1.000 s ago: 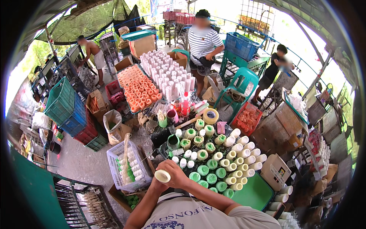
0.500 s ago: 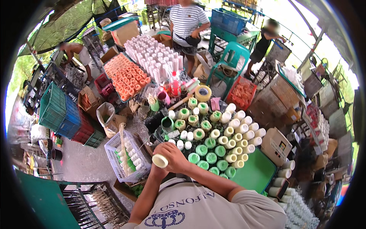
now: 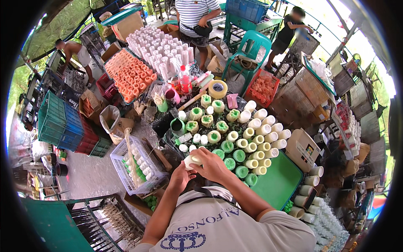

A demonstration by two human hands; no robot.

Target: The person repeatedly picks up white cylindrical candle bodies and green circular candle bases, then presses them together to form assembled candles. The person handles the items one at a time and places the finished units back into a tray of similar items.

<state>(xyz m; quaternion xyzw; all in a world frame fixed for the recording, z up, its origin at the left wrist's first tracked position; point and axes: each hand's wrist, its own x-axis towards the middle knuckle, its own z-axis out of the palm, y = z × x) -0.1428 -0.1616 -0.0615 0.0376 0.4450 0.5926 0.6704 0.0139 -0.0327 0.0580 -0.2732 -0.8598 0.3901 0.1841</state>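
In front of my chest, my two hands hold a cream, candle-like cylinder [image 3: 192, 161] lying on its side. My left hand [image 3: 179, 177] has its fingers curled under the lower left of it. From the upper right, my right hand [image 3: 210, 164] grips it with bent fingers. Just beyond are rows of similar hollow cream cylinders [image 3: 255, 147] and some with green fill [image 3: 239, 156]. Small white cylinders [image 3: 204, 139] and a green pitcher [image 3: 177, 126] stand beyond my left hand. The hidden fingertips of both hands cannot be made out.
A lilac basket [image 3: 121, 167] of white pieces stands left, near stacked crates [image 3: 63, 126]. Tape [image 3: 218, 88], a red bottle [image 3: 184, 80] and orange cups [image 3: 130, 80] lie farther off. A green tray [image 3: 273, 180] is right. Other people stand at the back.
The cream cylinder has turned from end-up to lying sideways. My hands, earlier overlapping around it, have spread slightly apart, and the right moved toward the right. The view has shifted a little.
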